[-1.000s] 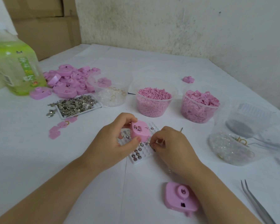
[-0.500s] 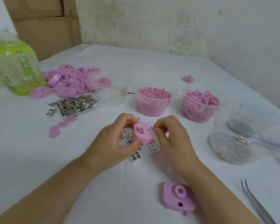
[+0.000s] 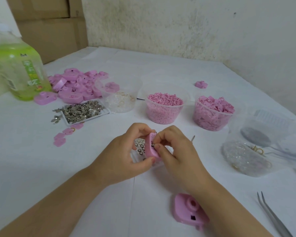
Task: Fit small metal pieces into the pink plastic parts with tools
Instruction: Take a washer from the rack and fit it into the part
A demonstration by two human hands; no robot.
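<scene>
I see the left grip [image 3: 126, 156] clamped round the pink part [image 3: 150, 151], tilted just above the desk [image 3: 41, 168], its face turned right toward the right grip [image 3: 174, 154], which pinches a small metal piece [image 3: 153, 144] against it.

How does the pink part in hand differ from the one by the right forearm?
The held pink part is raised and tilted on edge; the lying pink part rests flat, boss up. The left hand grips the held one, the right hand pinches at it; no hand holds the lying one. Both are pink plastic.
</scene>
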